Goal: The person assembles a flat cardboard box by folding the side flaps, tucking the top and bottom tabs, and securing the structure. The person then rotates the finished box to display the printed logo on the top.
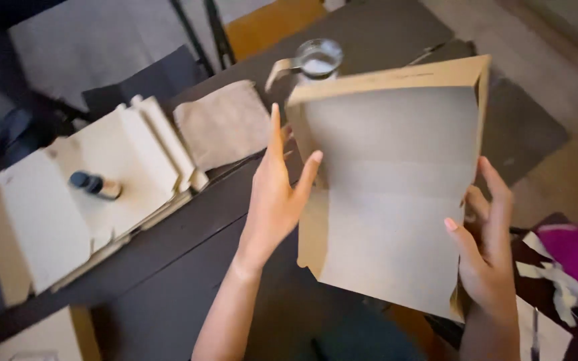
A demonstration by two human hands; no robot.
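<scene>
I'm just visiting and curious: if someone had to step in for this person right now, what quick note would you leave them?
Left hand: open, fingers flat against the left edge of the brown cardboard sheet.
Right hand: grips the sheet's lower right edge.
The sheet is held up above the dark table, tilted, creases showing.
On the table to the left: flattened cardboard pieces with a small dark bottle lying on them, a folded beige cloth, a glass jug behind.
Done or left: cannot tell.

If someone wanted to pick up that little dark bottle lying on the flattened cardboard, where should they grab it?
Probably around its middle, coming straight down from above. The small bottle lies on its side on the flattened cardboard, so its rounded body is exposed on both long sides with open space around it. Fingers could close across the barrel; the dark cap end looks narrower and less secure.
</scene>
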